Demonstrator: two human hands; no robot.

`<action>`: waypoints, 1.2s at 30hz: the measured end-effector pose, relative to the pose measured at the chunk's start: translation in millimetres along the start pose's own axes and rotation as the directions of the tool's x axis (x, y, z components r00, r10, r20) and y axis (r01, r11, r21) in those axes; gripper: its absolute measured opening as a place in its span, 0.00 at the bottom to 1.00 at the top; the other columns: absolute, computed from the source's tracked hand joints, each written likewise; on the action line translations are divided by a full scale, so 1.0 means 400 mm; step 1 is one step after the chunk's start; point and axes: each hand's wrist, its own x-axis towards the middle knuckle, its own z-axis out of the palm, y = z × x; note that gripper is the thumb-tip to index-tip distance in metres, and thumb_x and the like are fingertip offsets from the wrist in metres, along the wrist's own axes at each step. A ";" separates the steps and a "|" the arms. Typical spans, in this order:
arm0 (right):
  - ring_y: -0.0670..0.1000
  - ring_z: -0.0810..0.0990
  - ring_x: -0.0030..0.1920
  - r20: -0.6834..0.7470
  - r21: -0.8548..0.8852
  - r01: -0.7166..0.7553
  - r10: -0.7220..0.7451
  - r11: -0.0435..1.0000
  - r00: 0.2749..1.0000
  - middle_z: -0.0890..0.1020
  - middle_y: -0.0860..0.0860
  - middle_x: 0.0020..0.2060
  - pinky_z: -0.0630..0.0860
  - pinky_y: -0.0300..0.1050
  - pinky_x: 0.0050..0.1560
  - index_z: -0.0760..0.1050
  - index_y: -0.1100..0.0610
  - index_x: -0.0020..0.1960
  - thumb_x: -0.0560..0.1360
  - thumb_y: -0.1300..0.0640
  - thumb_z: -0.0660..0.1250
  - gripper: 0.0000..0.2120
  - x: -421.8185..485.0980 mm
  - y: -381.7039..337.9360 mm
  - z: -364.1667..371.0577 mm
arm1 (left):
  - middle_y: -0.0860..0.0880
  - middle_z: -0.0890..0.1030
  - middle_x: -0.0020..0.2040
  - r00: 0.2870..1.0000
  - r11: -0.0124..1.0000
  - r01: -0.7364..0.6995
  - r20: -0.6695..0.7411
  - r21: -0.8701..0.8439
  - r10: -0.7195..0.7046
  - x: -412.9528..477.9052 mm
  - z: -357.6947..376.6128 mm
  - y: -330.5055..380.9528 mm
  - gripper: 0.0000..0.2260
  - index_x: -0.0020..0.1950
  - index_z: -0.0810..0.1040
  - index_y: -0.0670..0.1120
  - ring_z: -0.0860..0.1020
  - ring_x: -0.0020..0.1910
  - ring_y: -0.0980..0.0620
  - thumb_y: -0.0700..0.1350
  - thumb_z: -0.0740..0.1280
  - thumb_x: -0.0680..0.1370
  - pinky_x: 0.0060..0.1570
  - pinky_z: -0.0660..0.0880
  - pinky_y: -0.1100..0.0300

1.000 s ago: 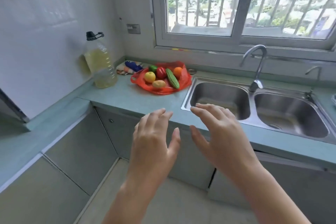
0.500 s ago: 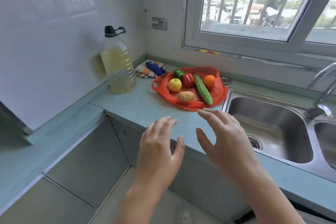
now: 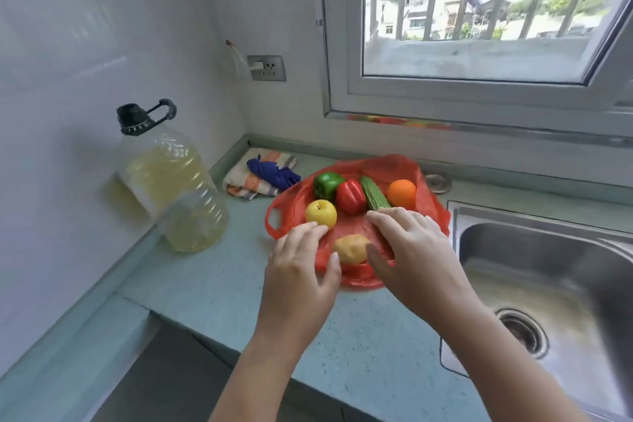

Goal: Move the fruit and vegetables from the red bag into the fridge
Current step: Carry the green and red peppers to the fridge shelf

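Red bag (image 3: 432, 212) is laid open and flat on the counter (image 3: 219, 284), just beside the sink (image 3: 548, 271). On it are seen a yellow apple (image 3: 321, 213), green pepper (image 3: 327, 184), red pepper (image 3: 350, 196), bumpy green gourd (image 3: 375, 197), orange (image 3: 401, 193) and potato (image 3: 351, 249). Left hand (image 3: 298, 271) and right hand (image 3: 411, 250) are held over the bag's near edge, fingers extended, nothing gripped. The potato is flanked by both thumbs; contact cannot be told.

Counter (image 3: 219, 284) with red bag (image 3: 387, 164), oil bottle (image 3: 178, 188), cloths (image 3: 246, 183)

Home kitchen: steel sink (image 3: 548, 284), countertop (image 3: 222, 284), oil bottle (image 3: 171, 181).
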 end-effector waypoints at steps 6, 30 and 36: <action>0.59 0.80 0.51 0.066 -0.070 -0.072 0.077 0.995 0.995 0.82 0.55 0.49 0.77 0.59 0.49 0.77 0.59 0.57 0.67 0.53 0.64 0.21 0.100 0.067 0.108 | 0.52 0.75 0.61 0.999 0.996 -0.011 0.041 -0.091 0.014 0.136 0.058 -0.111 0.21 0.61 0.74 0.47 0.68 0.60 0.59 0.55 0.56 0.74 0.59 0.56 0.77; 0.55 0.71 0.61 0.285 -0.128 -0.556 0.567 0.822 0.773 0.74 0.53 0.60 0.68 0.47 0.56 0.65 0.55 0.69 0.73 0.49 0.64 0.26 0.434 0.248 0.548 | 0.45 0.72 0.65 0.940 0.983 0.132 0.332 -0.129 -0.082 0.635 0.434 -0.500 0.18 0.63 0.74 0.43 0.68 0.65 0.48 0.44 0.67 0.74 0.65 0.62 0.57; 0.55 0.71 0.61 0.321 -0.086 -0.606 0.598 0.791 0.734 0.74 0.54 0.58 0.70 0.48 0.57 0.66 0.56 0.68 0.71 0.48 0.66 0.27 0.455 0.284 0.602 | 0.46 0.69 0.68 0.926 0.984 0.150 0.362 -0.095 -0.106 0.658 0.491 -0.523 0.21 0.66 0.71 0.45 0.65 0.68 0.48 0.47 0.68 0.74 0.66 0.61 0.58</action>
